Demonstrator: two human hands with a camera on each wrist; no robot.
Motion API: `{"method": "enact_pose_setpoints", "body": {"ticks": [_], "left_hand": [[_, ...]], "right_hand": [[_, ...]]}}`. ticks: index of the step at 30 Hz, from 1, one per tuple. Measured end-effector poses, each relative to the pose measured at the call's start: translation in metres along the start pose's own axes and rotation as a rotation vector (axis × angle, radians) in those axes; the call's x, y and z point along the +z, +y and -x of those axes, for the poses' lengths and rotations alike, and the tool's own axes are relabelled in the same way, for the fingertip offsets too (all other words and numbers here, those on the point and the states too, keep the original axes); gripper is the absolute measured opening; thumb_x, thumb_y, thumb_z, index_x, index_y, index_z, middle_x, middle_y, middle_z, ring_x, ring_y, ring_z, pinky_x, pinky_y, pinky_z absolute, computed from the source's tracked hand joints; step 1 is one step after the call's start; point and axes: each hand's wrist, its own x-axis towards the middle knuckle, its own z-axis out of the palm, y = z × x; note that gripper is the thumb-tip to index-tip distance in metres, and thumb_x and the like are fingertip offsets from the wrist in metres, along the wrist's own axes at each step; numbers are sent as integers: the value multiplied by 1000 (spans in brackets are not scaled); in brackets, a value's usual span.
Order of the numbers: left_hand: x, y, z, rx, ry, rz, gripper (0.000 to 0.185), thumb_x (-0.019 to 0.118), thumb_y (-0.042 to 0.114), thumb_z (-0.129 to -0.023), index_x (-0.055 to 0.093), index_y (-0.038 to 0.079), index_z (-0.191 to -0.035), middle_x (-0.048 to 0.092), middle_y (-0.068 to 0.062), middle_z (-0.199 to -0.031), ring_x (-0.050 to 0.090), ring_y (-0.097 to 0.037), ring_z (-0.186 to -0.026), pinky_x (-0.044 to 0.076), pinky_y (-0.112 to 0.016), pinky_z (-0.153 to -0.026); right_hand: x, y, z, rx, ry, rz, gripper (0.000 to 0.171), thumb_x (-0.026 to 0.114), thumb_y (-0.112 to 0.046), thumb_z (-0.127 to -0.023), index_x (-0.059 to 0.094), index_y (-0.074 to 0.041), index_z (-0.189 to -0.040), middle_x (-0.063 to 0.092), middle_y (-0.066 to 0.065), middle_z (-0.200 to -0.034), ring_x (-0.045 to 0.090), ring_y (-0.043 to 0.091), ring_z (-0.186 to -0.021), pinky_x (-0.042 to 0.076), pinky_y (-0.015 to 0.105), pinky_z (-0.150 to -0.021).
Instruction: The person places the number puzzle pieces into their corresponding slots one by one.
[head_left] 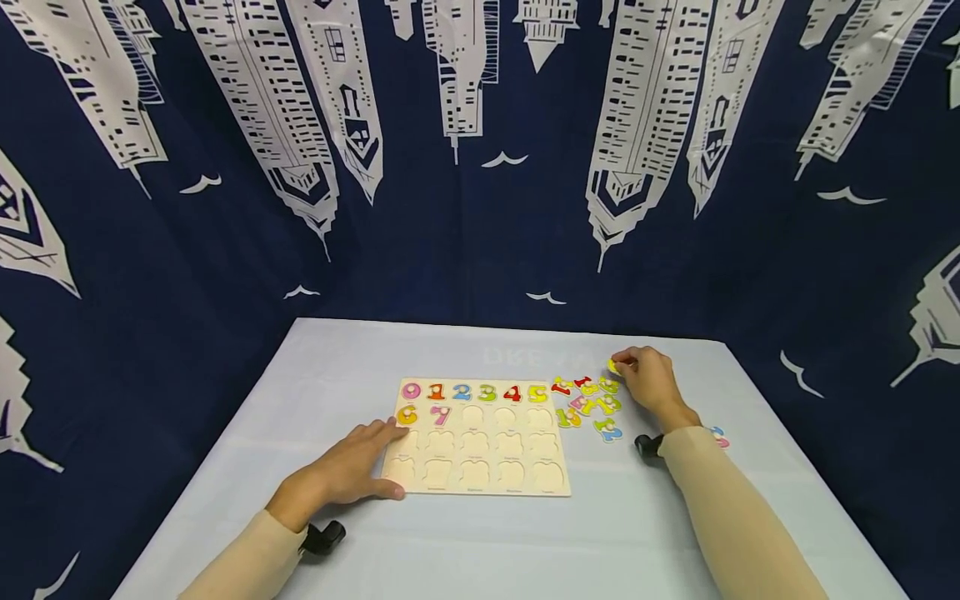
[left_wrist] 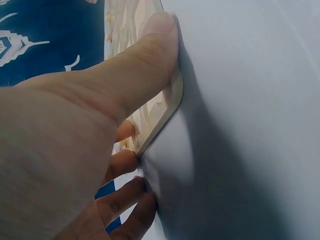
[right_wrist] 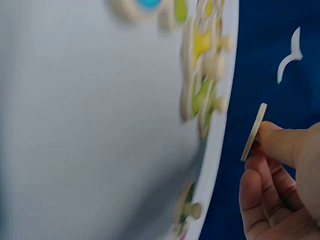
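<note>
A pale wooden number puzzle board [head_left: 480,495] lies flat on the table. Colourful numerals fill its top row, and an orange 6 [head_left: 407,414] and a pink 7 [head_left: 440,415] sit at the left of the second row. My left hand [head_left: 348,461] rests on the board's left side, its thumb over the near left corner and its fingers spread along the edge. Beyond the loose pieces, my right hand [head_left: 651,383] pinches a yellow puzzle piece [head_left: 612,367]. In the right wrist view this puzzle piece [right_wrist: 254,132] shows edge-on above the table, its front face turned away.
Several loose number pieces [head_left: 588,402] with small knobs lie right of the board. Another pink-and-blue piece [head_left: 720,437] lies partly behind the right forearm. The white table [head_left: 480,550] meets a dark blue cloth [head_left: 465,250] printed with white buildings at its far edge.
</note>
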Motion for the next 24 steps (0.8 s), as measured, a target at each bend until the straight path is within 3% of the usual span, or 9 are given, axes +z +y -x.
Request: {"method": "enact_pose_setpoints", "body": {"ticks": [4, 10, 15, 24], "left_hand": [[0, -1, 0, -2, 0, 4, 102, 103, 45, -88, 54, 12, -172, 42, -24, -186, 47, -50, -166, 42, -70, -138], [1, -1, 0, -9, -4, 6, 103, 103, 45, -88, 54, 12, -173, 42, -24, -187, 45, -52, -168, 41, -71, -138], [1, -1, 0, -7, -5, 8, 103, 103, 45, -88, 54, 12, -172, 42, -24, -186, 46, -51, -167, 41, -71, -138], [2, 0, 1, 12, 5, 11, 103, 104, 45, -87, 55, 12, -171, 43, -25, -186, 48, -52, -165, 42, -71, -137]], "right_hand": [[1, -18, 9, -59, 9, -26, 18, 74, -10, -115, 85, -2, -126, 79, 21, -120, 75, 35, -106, 56, 35, -86], [14, -57, 26, -143, -43, -54, 14, 79, -15, -113, 87, -5, -119, 81, 14, -113, 73, 24, -96, 56, 30, -82], [34, -95, 39, -205, -107, -77, 8, 84, -17, -109, 87, -9, -111, 78, 7, -101, 67, 15, -86, 53, 24, -74], [78, -160, 54, -378, -235, -140, 6, 88, -14, -106, 87, -11, -101, 76, 0, -94, 62, 6, -83, 54, 21, -74]]}}
